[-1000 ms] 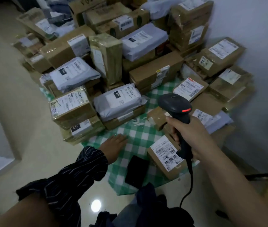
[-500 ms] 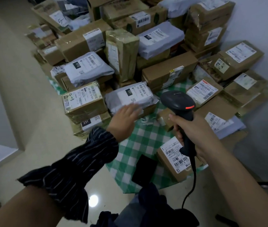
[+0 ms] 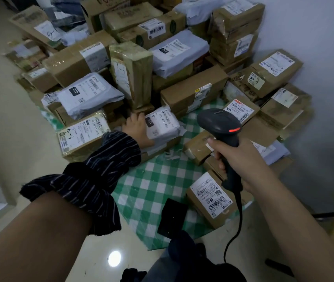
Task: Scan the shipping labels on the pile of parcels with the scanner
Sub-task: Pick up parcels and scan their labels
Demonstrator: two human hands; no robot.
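— Biggest first?
— Pale glossy floor [image 3: 9,123], white wall [image 3: 314,27] on the right. Heaped into that corner, pile of parcels [image 3: 192,92]: brown boxes and grey mailers, shipping labels [image 3: 240,111] mostly turned up.
— Beneath the near ones?
— Green checked cloth [image 3: 151,184], spread flat on the floor, bare in the middle.
— Nearest parcels?
— On the left, taped box marked "4-3" [image 3: 82,133]. On the right, labelled box [image 3: 211,196] at the cloth's near edge, barcodes up. Between them and further back, grey mailer [image 3: 164,123] numbered "231", lying on a flat brown box.
— And the scanner?
— Black scanner [image 3: 219,123], held in the air to the right of that mailer, head aimed away towards the pile, red light glowing on its side, cable [image 3: 237,220] hanging from the handle.
— Hands?
— Right hand [image 3: 237,157] wrapped firmly round the handle. Left hand [image 3: 136,129], out of a dark striped sleeve [image 3: 92,176], laid on the mailer's left end, fingertips at its far edge; gripping or merely resting, cannot tell.
— Smaller still?
— Flat black object [image 3: 172,218] on the cloth, just beside the labelled box.
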